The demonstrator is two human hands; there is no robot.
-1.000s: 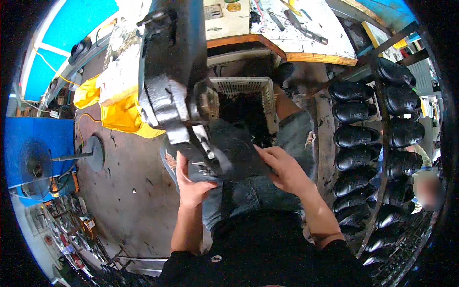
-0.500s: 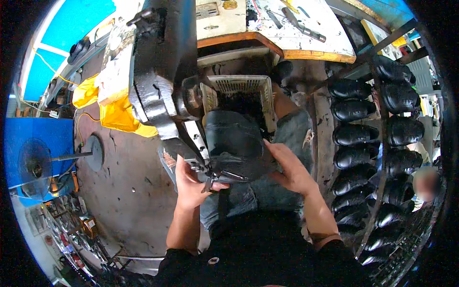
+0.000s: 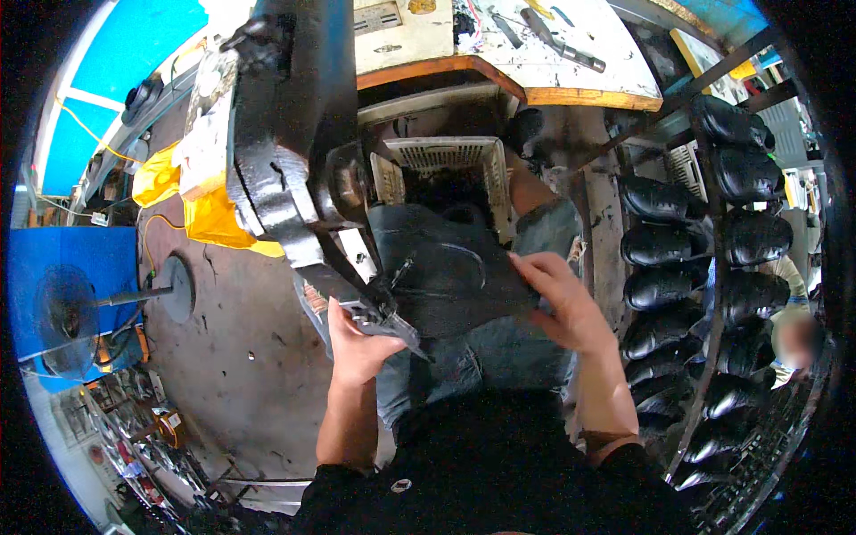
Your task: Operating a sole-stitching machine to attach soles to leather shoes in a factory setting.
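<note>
Dark leather piece [image 3: 450, 276] — positioned at the lower tip of the black machine arm [image 3: 285, 169]. Left hand [image 3: 357, 343] grips its near-left edge beside the arm; right hand [image 3: 566, 303] pinches its right edge.

Matt dark leather piece [image 3: 450, 272], worn metal machine arm [image 3: 285, 152], glossy black shoes [image 3: 664, 241].

Both hands [image 3: 464, 321] — dark leather piece [image 3: 450, 272]
</note>
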